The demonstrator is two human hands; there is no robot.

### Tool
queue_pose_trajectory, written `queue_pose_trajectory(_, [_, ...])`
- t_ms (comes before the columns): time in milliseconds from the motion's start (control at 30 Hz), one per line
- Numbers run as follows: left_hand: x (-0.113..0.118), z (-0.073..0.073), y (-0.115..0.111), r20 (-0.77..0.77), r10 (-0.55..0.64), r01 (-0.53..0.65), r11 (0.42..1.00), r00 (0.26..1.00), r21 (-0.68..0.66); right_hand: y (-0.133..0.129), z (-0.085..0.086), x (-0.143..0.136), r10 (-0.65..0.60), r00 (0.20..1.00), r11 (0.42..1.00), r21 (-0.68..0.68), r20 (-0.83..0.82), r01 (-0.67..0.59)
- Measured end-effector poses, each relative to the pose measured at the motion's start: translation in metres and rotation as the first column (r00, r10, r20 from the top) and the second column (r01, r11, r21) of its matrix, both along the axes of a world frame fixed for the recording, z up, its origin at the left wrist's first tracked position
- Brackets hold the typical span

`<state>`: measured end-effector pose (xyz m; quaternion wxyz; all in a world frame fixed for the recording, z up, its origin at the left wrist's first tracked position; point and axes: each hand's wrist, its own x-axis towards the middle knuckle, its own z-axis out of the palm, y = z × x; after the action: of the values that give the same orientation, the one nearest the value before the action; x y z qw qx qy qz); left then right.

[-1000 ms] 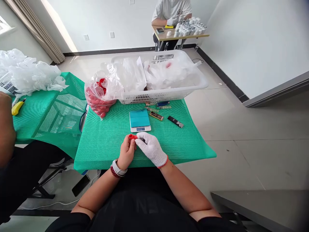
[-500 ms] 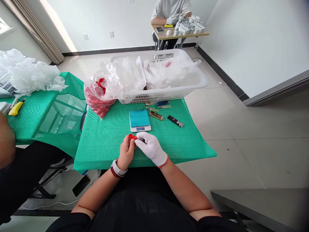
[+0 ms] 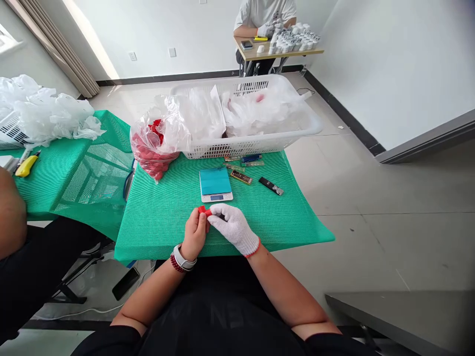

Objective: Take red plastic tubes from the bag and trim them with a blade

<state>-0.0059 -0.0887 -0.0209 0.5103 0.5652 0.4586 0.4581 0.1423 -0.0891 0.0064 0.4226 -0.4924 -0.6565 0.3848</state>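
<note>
You appear to be at a close handling step: your bare left hand (image 3: pixel 195 231) pinches a small red part (image 3: pixel 202 209) between thumb and fingers, while your gloved right hand (image 3: pixel 233 226) pinches its other end from the three o'clock side, thumb and forefinger together. The part sits between your two hands, over the near side of the green mesh cloth (image 3: pixel 159 222); how hard you press cannot be told. From this grip, the next move seems to call for a light, steady pinch, with one hand secure before the other lets go. Take the part as the clock's centre. At twelve, near your fingertips, is a scale (image 3: pixel 215 182) with a blue platform. Between ten and eleven slumps a clear bag of red pieces (image 3: pixel 154 155); between twelve and one, at the far edge, a white slatted basket (image 3: pixel 282 140) holds cloudy plastic. At one lie a dark strip (image 3: pixel 241 177) and a blue item (image 3: pixel 251 158); at two, a flat black tool (image 3: pixel 270 186). Well beyond, around half past twelve, a co-worker (image 3: pixel 256 15) sits behind a wooden table (image 3: pixel 253 53) bearing many small white pieces (image 3: pixel 295 42). Between nine and ten, a second mesh-covered table (image 3: pixel 63 163) carries a yellow tool (image 3: pixel 25 166) and plastic bags (image 3: pixel 55 116). Between seven and eight, a dark phone (image 3: pixel 125 284) lies below on the floor.
</note>
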Motion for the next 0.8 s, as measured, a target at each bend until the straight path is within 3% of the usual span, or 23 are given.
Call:
queue_pose_trajectory(167, [0.0027, 0.0017, 0.0002, 0.056, -0.037, 0.037, 0.999, 0.998, -0.011, 0.0016, -0.0065, -0.0009, -0.067, 0.997, 0.998, -0.005, -0.037, 0.067])
queue_pose_trajectory(467, [0.0008, 0.0054, -0.0002, 0.010, -0.033, 0.033, 0.999, 0.999, 0.009, 0.0004, -0.0033, 0.0015, -0.050, 0.999, 0.999, 0.005, 0.013, 0.050])
queue_pose_trajectory(800, [-0.0003, -0.0040, 0.0000, 0.034, -0.042, 0.043, 0.998, 0.999, -0.035, 0.0019, -0.0068, 0.0014, -0.058, 0.998, 0.998, 0.000, -0.025, 0.058])
